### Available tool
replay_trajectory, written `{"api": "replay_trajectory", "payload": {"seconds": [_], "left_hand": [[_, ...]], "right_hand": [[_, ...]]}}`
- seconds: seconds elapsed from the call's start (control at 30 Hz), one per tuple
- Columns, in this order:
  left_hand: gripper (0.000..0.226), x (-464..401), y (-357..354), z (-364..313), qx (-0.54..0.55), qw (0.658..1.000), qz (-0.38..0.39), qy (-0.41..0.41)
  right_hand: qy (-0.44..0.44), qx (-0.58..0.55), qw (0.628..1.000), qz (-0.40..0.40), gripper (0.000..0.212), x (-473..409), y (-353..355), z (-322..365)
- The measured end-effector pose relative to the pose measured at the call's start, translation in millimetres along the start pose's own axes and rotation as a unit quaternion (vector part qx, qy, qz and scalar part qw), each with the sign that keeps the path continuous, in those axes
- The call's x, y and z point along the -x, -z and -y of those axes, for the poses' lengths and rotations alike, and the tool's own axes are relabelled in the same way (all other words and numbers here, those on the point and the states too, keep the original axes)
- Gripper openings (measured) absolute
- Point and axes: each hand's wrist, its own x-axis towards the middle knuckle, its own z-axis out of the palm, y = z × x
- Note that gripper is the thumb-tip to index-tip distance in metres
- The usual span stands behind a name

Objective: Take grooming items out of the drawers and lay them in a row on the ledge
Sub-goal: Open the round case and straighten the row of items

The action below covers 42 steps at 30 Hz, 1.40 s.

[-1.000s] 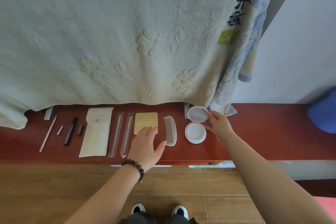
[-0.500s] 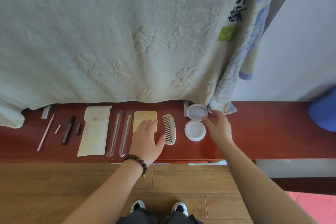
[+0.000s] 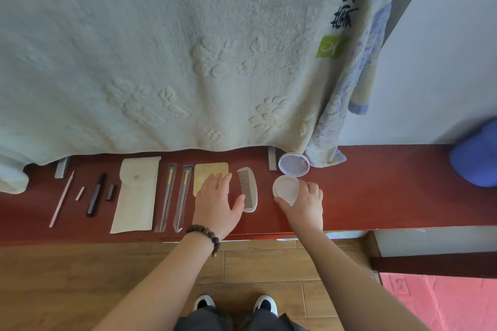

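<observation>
Here, the left hand [image 3: 215,205] lay flat with straight fingers on the yellow square card [image 3: 210,174], while the right hand [image 3: 305,203] curled around the round white compact case [image 3: 286,189] on the red-brown wooden ledge [image 3: 376,196], just right of the white plastic comb [image 3: 248,188].

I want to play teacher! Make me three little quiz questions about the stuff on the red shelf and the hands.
1. True or false: the open round compact lies right of the white comb.
2. Which hand rests on the yellow card? A) left hand B) right hand
3. Fill in: the wrist of the left hand wears a ____ of brown beads.

Key
1. True; both lie on the ledge.
2. A; its fingers lie flat on the card, while the right hand's fingers curl round the compact's base.
3. bracelet.
</observation>
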Motion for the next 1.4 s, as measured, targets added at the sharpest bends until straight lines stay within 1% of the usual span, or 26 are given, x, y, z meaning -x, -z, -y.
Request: {"api": "replay_trajectory", "payload": {"seconds": [0.2, 0.27, 0.33, 0.4, 0.47, 0.53, 0.57, 0.63, 0.7, 0.8, 0.9, 1.03, 1.27, 1.4], "left_hand": [[0.059, 2, 0, 8, -0.019, 1.000, 0.005, 0.007], [0.058, 4, 1, 13, -0.021, 1.000, 0.007, 0.012], [0.059, 5, 3, 19, -0.023, 1.000, 0.010, 0.014], [0.060, 6, 7, 26, -0.031, 0.999, 0.010, 0.013], [0.061, 7, 11, 32, -0.041, 0.999, 0.007, 0.012], [0.061, 10, 15, 37, -0.064, 0.998, 0.006, 0.004], [0.061, 11, 15, 39, -0.077, 0.997, 0.008, -0.003], [0.061, 18, 14, 42, -0.099, 0.995, 0.022, -0.024], [0.062, 28, 8, 43, -0.113, 0.992, 0.046, -0.042], [0.069, 39, -4, 42, -0.126, 0.987, 0.090, -0.041], [0.071, 42, -13, 41, -0.155, 0.979, 0.126, -0.033], [0.068, 42, -20, 45, -0.189, 0.969, 0.157, -0.028], [0.067, 41, -25, 42, -0.183, 0.968, 0.159, -0.059], [0.066, 41, -29, 34, -0.170, 0.970, 0.158, -0.070]], "right_hand": [[-0.004, 0.030, 1.000, 0.002, 0.067, -2, 0, 4], [-0.003, 0.043, 0.999, 0.012, 0.070, -3, 1, 4], [-0.016, 0.045, 0.999, 0.018, 0.077, 0, 3, 5], [-0.025, 0.038, 0.999, -0.006, 0.079, 8, 4, 7], [0.018, 0.041, 0.997, -0.064, 0.066, 20, 3, 9], [0.105, 0.053, 0.988, -0.098, 0.053, 33, -3, 15], [0.149, 0.060, 0.983, -0.090, 0.051, 39, -8, 20], [0.234, 0.094, 0.967, -0.032, 0.055, 51, -21, 30], [0.274, 0.132, 0.952, 0.037, 0.064, 61, -31, 42], [0.269, 0.146, 0.943, 0.126, 0.068, 66, -39, 53], [0.256, 0.202, 0.929, 0.173, 0.068, 66, -42, 58], [0.238, 0.236, 0.922, 0.194, 0.068, 64, -43, 59], [0.228, 0.235, 0.926, 0.186, 0.066, 66, -40, 47], [0.205, 0.240, 0.931, 0.184, 0.065, 69, -36, 41]]}}
